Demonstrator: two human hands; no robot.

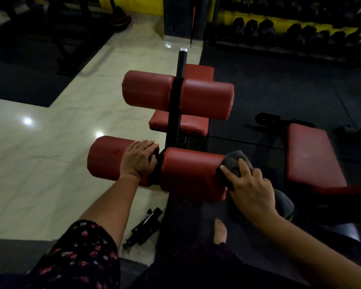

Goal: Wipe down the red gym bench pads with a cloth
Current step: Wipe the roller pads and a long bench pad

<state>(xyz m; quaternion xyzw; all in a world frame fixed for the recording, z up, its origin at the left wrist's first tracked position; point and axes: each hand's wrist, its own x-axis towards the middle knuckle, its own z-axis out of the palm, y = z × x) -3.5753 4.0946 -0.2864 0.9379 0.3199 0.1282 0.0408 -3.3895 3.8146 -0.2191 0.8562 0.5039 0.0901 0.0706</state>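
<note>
Cloth (234, 163), dark grey and bunched, sits against the outer end of the lower right roller pad (191, 174). The right hand (251, 185) holds it there, with spread fingers and thumb curved round it, and a loose fold hangs under the wrist. The left hand (139, 159) rests palm down on the lower left roller pad (106, 159), holding nothing, its fingers laid flat toward the black post (176, 113) between the two rollers. Higher on that post is the upper pair of red rollers (206, 99), with the flat seat pad (188, 124) behind it. A second red bench pad (308, 155) lies apart at the right on dark matting. Below the rollers, a bare foot (220, 230) stands on the mat and a small black metal part (143, 228) lies on the pale tiled floor (40, 153).
</note>
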